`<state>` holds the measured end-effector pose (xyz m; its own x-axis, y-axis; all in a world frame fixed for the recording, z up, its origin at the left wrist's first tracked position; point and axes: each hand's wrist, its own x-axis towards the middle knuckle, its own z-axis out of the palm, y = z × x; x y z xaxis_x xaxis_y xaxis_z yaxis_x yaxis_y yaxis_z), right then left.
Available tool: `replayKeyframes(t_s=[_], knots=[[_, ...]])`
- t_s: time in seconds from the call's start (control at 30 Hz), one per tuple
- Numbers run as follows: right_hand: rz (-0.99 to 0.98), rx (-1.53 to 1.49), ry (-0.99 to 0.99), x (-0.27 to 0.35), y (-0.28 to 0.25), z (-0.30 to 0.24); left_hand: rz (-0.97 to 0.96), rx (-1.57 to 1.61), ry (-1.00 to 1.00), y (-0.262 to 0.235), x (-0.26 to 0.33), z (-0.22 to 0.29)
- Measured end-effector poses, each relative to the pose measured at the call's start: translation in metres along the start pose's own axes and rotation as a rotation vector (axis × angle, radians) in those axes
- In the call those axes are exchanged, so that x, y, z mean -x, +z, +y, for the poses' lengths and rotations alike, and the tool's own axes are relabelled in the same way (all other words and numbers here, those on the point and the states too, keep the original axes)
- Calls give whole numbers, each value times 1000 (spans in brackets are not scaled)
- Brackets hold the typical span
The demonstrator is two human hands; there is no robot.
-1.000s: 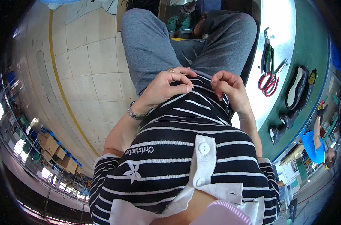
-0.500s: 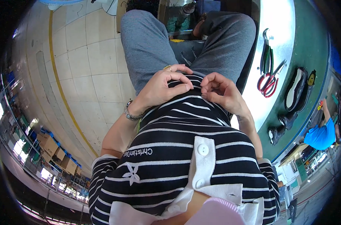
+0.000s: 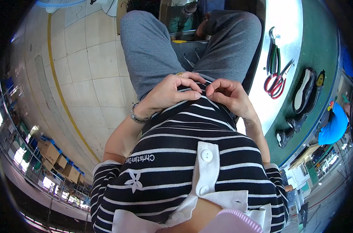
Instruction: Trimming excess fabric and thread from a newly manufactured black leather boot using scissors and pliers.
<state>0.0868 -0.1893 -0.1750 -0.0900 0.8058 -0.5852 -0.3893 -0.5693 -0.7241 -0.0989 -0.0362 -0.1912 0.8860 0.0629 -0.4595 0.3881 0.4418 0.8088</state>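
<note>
Both hands meet at the lower front of my black-and-white striped shirt (image 3: 196,134), over my lap. My left hand (image 3: 169,92), with a ring and a metal bracelet at the wrist, has its fingers curled and the thumb close to them, gripping the fabric. Just across from it, my right hand (image 3: 231,96) pinches the shirt between thumb and bent fingers. Only a narrow strip of cloth separates the fingertips. Whether anything small sits in the fold cannot be seen.
On the right, a shiny metal worktop (image 3: 283,35) bears red-handled scissors (image 3: 275,84) and green-handled pliers (image 3: 273,54). Dark shoe parts (image 3: 304,91) lie on the green surface (image 3: 324,42) beyond. A person in blue (image 3: 333,124) is farther right. Cartons (image 3: 50,151) stand far left.
My hands have drawn slightly closer together at the shirt, the right thumb tucking in nearer the fingers. The view has shifted a little. The person in blue at the right has bent or moved.
</note>
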Motion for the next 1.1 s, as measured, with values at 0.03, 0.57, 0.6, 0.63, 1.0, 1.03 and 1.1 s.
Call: replayKeyframes(t_s=[0.03, 0.57, 0.6, 0.63, 1.0, 1.03, 1.1], knots=[[1, -1, 1, 1, 1, -2, -8, 38, 1, 0, 0, 1], [129, 547, -132, 2, 15, -26, 33, 45, 47, 2, -1, -6], [142, 591, -154, 1, 16, -27, 34, 47, 42, 2, -1, -6], [142, 591, -154, 1, 16, -27, 34, 50, 37, 2, -1, -6], [188, 421, -215, -3, 13, -10, 50, 84, 34, 3, -2, -8], [188, 422, -214, -3, 12, -8, 49, 101, 32, 3, -3, -8], [211, 351, -169, -3, 10, -5, 44, 115, 23, 3, -3, -8]])
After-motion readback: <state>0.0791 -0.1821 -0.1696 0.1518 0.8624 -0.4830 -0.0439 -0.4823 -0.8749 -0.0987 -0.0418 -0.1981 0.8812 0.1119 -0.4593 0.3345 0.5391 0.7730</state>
